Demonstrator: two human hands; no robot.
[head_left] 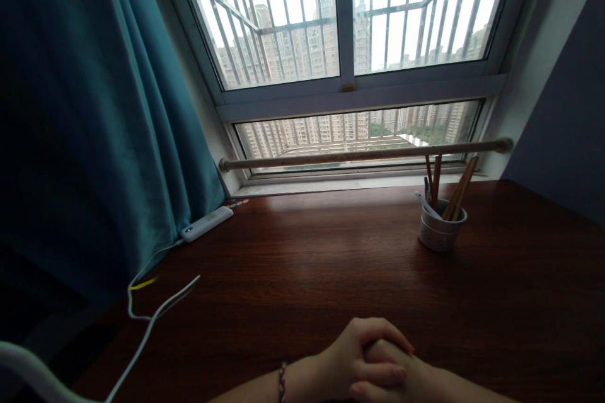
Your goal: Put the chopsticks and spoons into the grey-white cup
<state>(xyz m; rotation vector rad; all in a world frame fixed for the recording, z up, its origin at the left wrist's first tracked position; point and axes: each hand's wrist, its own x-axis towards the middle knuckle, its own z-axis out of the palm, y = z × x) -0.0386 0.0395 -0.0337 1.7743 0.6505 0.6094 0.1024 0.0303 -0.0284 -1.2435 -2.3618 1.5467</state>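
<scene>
Clasped together at the near edge of the dark reddish-brown wooden desk (302, 264), the two hands rest on the wood: the left hand (352, 352) lies over the right hand (401, 378), its fingers curled closed around the right one, and neither grips any object. A thin braided bracelet (282, 381) circles the left wrist. Far to the right stands a small white perforated cup (438, 230) holding wooden chopsticks and a pale spoon, well apart from the hands. On the far left, a white rectangular power strip (207, 224) lies beside the teal curtain (94, 126), with its white cable (151, 321) trailing toward the near left corner. Beyond the desk, a barred window (350, 38) shows tall apartment blocks.
</scene>
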